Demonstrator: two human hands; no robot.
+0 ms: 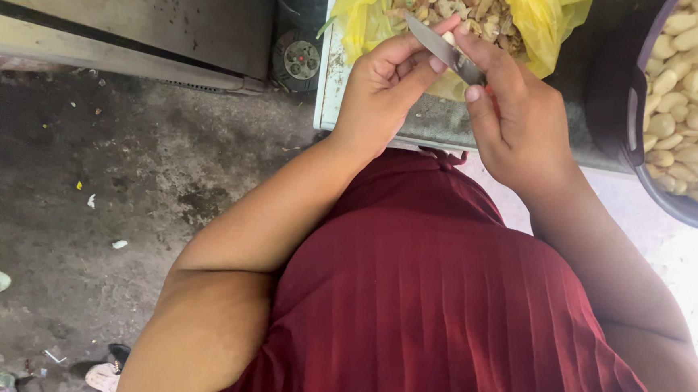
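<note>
The right hand (516, 109) has its fingers clamped on a small knife (439, 44), blade slanting far-left toward the garlic clove (449, 39) pinched by the left hand (384, 85).

A dark grey concrete floor (82, 204), stained and littered with small scraps, occupies the left. A grey metal cabinet (126, 13) stands at upper left. A round black dial fitting (299, 58) sits beside it. A dark red pleated garment (439, 306) fills the lower centre.
</note>
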